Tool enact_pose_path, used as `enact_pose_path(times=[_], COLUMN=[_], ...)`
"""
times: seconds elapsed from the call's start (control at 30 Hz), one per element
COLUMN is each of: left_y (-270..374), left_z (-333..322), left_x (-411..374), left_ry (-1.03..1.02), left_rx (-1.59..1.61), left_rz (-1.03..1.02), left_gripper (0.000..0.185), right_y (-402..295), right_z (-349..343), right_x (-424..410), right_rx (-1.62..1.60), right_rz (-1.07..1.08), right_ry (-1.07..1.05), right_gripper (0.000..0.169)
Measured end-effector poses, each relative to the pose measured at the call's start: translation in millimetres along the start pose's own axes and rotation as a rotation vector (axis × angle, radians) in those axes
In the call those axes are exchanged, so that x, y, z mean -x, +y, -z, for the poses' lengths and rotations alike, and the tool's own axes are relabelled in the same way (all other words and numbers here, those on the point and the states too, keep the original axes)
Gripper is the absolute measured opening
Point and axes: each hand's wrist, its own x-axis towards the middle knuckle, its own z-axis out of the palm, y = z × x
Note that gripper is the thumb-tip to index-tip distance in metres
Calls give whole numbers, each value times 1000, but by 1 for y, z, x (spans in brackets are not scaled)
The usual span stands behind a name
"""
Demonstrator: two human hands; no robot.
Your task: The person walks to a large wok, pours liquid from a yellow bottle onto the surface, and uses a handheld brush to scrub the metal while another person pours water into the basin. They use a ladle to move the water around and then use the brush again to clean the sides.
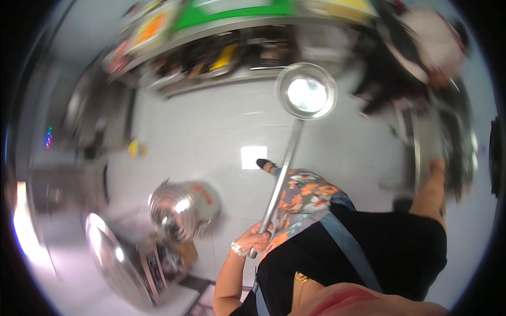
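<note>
My left hand (257,237) is closed around the end of a long-handled metal ladle (286,172). Its handle slants up and away from me, and the round bowl (307,92) is out over the floor. Bright glare fills the bowl, so whether it holds liquid cannot be told. My right hand (437,165) reaches out to the right, against or just over a steel counter (422,136). Blur hides its fingers and anything they may hold. A floral apron (306,189) with blue straps covers my front.
Ahead stands a steel worktable (221,29) with a green board (237,10) on top and a loaded lower shelf (205,83). Another person (395,67) is at the far right. On the left are a ridged metal vessel (172,207) and a large shiny metal dish (114,256).
</note>
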Motion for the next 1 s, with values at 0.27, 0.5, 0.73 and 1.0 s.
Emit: enact_pose_path(times=[0.27, 0.5, 0.73, 1.0], left_y=[79, 282, 451, 685], left_z=[26, 79, 200, 364], left_x=[89, 192, 254, 369], left_ry=[464, 494, 632, 604], left_rx=[86, 341, 476, 505], left_rz=[-538, -1010, -1244, -1401], left_gripper=[26, 15, 9, 8], right_y=[-367, -773, -836, -898], right_z=[-562, -588, -722, -778], right_x=[253, 908, 942, 816], right_rx=[1125, -61, -78, 1066], right_rz=[1501, 1578, 2033, 1922], right_ry=[-739, -1471, -1354, -1214], right_gripper=[9, 29, 20, 18])
